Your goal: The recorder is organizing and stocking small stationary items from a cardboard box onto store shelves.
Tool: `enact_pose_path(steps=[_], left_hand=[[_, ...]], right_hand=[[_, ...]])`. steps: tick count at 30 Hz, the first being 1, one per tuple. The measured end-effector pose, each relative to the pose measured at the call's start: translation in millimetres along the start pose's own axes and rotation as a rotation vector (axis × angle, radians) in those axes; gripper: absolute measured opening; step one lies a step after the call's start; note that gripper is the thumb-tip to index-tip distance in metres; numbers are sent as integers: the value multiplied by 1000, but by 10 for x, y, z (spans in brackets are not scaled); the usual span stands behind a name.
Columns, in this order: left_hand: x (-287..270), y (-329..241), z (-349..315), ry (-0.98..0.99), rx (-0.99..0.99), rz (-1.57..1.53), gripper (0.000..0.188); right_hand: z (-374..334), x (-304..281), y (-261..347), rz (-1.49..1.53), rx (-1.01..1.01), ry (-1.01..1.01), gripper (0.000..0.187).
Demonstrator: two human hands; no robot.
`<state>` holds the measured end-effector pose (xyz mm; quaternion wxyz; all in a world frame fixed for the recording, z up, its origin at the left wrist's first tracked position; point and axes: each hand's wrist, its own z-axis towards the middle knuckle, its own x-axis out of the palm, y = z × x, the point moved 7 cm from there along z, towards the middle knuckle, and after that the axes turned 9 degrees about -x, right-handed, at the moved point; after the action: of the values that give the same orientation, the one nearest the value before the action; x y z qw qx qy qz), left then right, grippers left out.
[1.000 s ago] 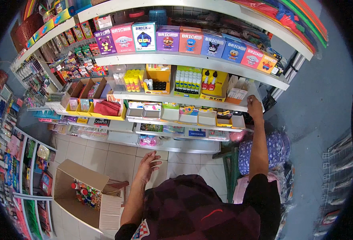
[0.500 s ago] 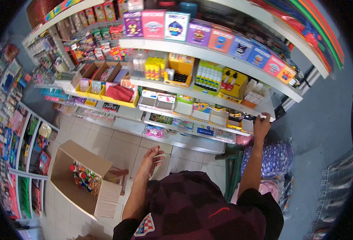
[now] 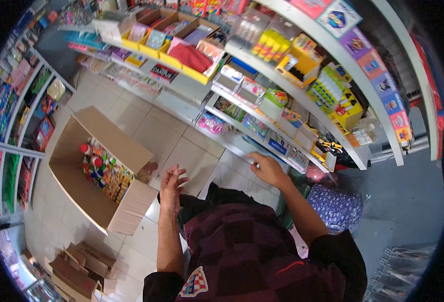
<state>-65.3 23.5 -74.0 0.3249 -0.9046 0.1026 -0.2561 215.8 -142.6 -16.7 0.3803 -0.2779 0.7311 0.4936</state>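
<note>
Two bare hands show above a dark plaid shirt (image 3: 247,246), and going from the left the first thing is a rack of hanging packets (image 3: 15,116) along the wall. Next comes an open cardboard box (image 3: 111,146) standing on the tiled floor (image 3: 146,121), with small colourful bottles with red caps (image 3: 101,168) packed along its inner side. Flattened cardboard pieces (image 3: 76,272) lie on the floor nearer the lower edge.

Just right of the box, the left hand (image 3: 171,186) hangs in the air with its fingers spread and loose, holding nothing; it is near the box's flap but not touching it.

Further right, the right hand (image 3: 267,168) is stretched out to the front edge of the lowest white shelf (image 3: 242,146). Its palm faces down and its fingers rest on the shelf edge; whether they pinch anything small there cannot be told.

Above that shelf, rows of small boxed goods (image 3: 277,98) sit on the upper shelves, with yellow trays (image 3: 181,60) holding a red cloth-like item farther up and to the left. Yellow and green packs (image 3: 327,90) stand on the shelf to the right. Below the right forearm, a blue patterned bag (image 3: 338,209) rests near the floor beside the shelving.
</note>
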Motion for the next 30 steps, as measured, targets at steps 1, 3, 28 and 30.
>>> enact_pose_path(steps=[1,3,28,30], left_hand=[[-181,4,-29,-52,7,-18,44],[-505,-21,-108,-96,29,-54,45],[-3013,-852,71,-274,135,275,41],[-3194,-840,195,-291,47,383,43]], right_hand=[[147,71,193,14,-30,0,34],[404,324,618,18,-115,111,34],[1694,2129,3227,151,-243,71,35],[1735,2165,3255,147,-245,29,34]])
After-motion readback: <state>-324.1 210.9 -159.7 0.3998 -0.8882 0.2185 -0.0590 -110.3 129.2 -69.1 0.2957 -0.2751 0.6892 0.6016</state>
